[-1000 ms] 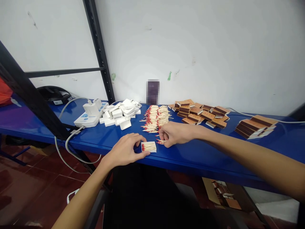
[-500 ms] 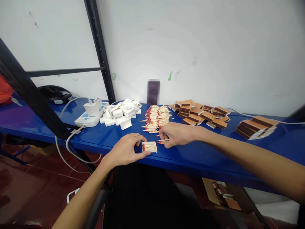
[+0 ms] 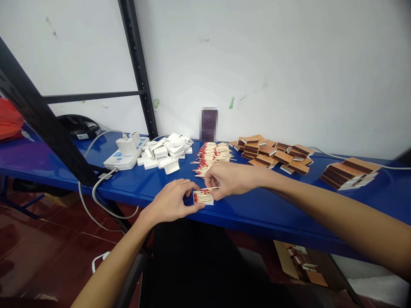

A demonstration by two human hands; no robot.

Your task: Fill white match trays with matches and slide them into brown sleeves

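Observation:
My left hand (image 3: 171,200) grips the left end of a small white matchbox tray (image 3: 203,197) lying on the blue table (image 3: 135,184); red-tipped matches lie in the tray. My right hand (image 3: 228,179) is directly over the tray, fingers pinched on a few matches (image 3: 210,188). Just behind my right hand lies a loose pile of matches (image 3: 212,156).
Several empty white trays (image 3: 167,153) are heaped at the left, beside a white power strip with plugs (image 3: 125,155) and its cables. Brown matchbox sleeves (image 3: 272,152) lie at the right, with a stack (image 3: 349,171) further right. A black rack post (image 3: 138,68) rises behind.
My right hand has carried its pinched matches leftward from beside the tray to over it. My left hand has kept its hold on the tray.

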